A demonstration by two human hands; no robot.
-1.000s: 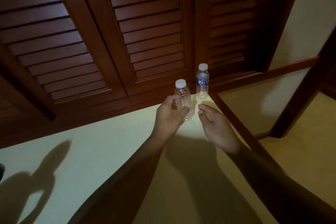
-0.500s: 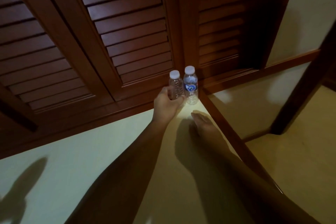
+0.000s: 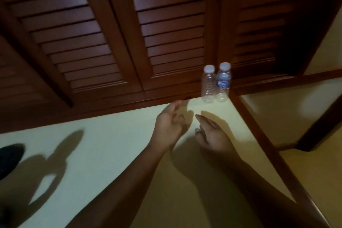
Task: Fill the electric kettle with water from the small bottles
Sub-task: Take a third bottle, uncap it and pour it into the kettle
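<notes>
One dark shape (image 3: 10, 157) is cut off at the far left edge of the pale desk (image 3: 111, 153). Whether it belongs to the kettle cannot be told, and no kettle is plainly seen. A looped shadow (image 3: 46, 181) is cast on the desk just beside it.

Toward the middle, the left hand (image 3: 170, 127) is held above the desk with its fingers loosely spread, and nothing is grasped in it. Close to its right, the right hand (image 3: 212, 135) is likewise released and empty, with the fingers stretched forward. Neither hand is touching a bottle.

Beyond the hands, in the back corner of the desk against the slatted doors (image 3: 166, 24), the plain bottle (image 3: 209, 87) and the labelled bottle (image 3: 223, 83) are stood upright, pressed side by side. Each is closed with a white cap (image 3: 209, 68). How much water is left in either cannot be made out.

The step in hand is judged to lie between bottles, since nothing is being carried or poured. For the next move, one bottle would have to be gripped round its body and lifted clear. Care is called for because its neighbour is touching it and could be tipped. The cap would then have to be unscrewed before the bottle is carried to the kettle.
</notes>
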